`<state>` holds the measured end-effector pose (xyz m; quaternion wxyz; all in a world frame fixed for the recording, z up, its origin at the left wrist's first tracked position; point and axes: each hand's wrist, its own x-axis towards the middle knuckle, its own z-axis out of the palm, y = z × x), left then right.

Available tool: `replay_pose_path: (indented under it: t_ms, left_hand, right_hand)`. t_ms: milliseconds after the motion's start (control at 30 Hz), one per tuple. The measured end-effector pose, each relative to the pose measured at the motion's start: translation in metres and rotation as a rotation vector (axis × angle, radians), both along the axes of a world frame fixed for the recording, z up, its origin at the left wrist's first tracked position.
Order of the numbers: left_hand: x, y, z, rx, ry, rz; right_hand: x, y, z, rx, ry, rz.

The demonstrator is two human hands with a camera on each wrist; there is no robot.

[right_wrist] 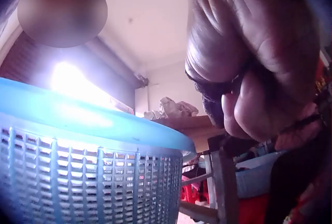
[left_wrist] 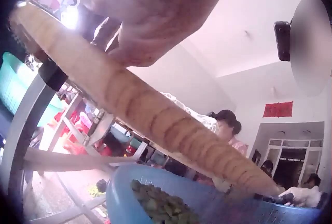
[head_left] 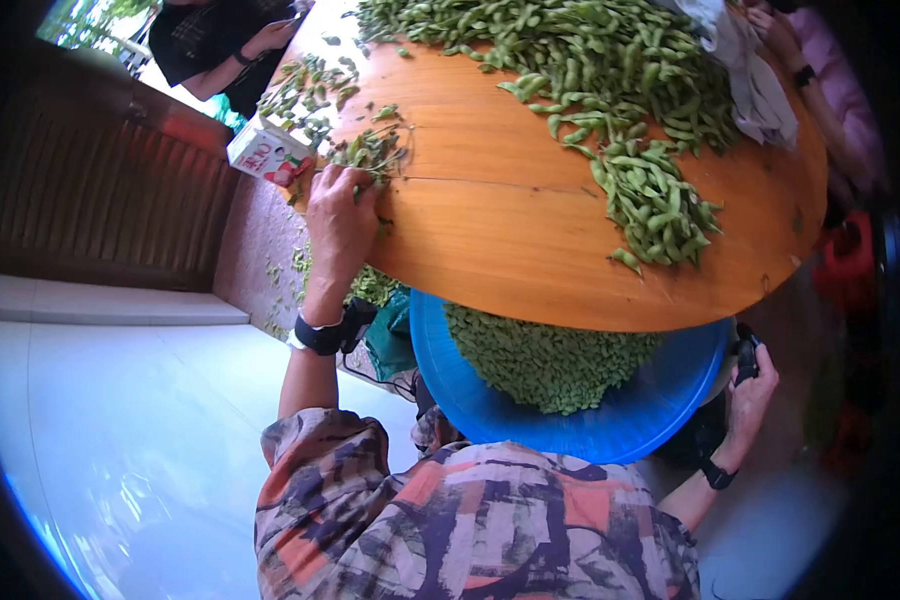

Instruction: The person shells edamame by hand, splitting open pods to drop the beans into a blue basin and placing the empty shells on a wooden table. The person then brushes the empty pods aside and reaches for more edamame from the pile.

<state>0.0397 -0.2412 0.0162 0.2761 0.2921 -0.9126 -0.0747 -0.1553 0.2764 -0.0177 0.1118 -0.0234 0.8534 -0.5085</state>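
Observation:
A round wooden table [head_left: 510,240] carries a big heap of green bean pods [head_left: 610,70] and a smaller heap [head_left: 660,205]. My left hand [head_left: 340,215] lies palm down at the table's left edge, fingers over green stems and scraps [head_left: 370,150]; from below, the left hand [left_wrist: 155,11] overhangs the table edge [left_wrist: 155,115]. Under the table's near edge sits a blue plastic basket [head_left: 590,430] full of shelled beans [head_left: 550,360]. My right hand [head_left: 750,385] is beside the basket's right rim, fingers curled round a small black object [head_left: 747,355]. Close up, the right hand [right_wrist: 254,63] hangs just clear of the basket [right_wrist: 78,172].
A red-and-white carton [head_left: 268,152] stands at the table's left rim. A white cloth [head_left: 760,90] lies at the far right of the table. Other people sit at the far left [head_left: 220,40] and far right [head_left: 830,90]. Pale tiled floor [head_left: 120,420] lies to my left.

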Motion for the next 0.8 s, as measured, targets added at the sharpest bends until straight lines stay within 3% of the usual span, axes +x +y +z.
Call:
replay_pose_path:
  t_ms: [100,267,367,433,533,600,667,800]
  left_hand:
    - [0.000,-0.006,-0.004,0.048,0.033,-0.019]
    - [-0.001,-0.017,0.005,0.220,-0.016,0.016]
    - [-0.006,-0.004,0.017,0.058,-0.129,0.025]
    - [-0.019,0.025,0.026,-0.426,-0.141,0.086]
    - [-0.048,0.087,0.039,-0.232,0.044,-0.314]
    - [-0.068,0.134,0.034,0.161,0.053,-0.610]
    - [-0.093,0.164,0.034,0.202,0.051,-0.795]
    - [-0.116,0.174,0.017,0.100,-0.137,-0.822]
  right_hand:
    - [0.004,-0.009,0.005,0.030,-0.018,-0.085]
    - [0.004,-0.010,0.008,0.072,0.048,-0.029]
    - [0.004,-0.001,0.001,0.068,0.093,-0.009]
    - [0.007,0.002,-0.001,0.068,0.133,-0.003]
    - [0.013,-0.018,0.010,0.016,0.182,-0.050]
    - [0.013,-0.026,0.016,0.096,0.361,0.074]
    - [0.014,-0.028,0.025,0.076,0.264,0.100]
    - [0.022,-0.039,0.041,0.097,0.283,0.191]
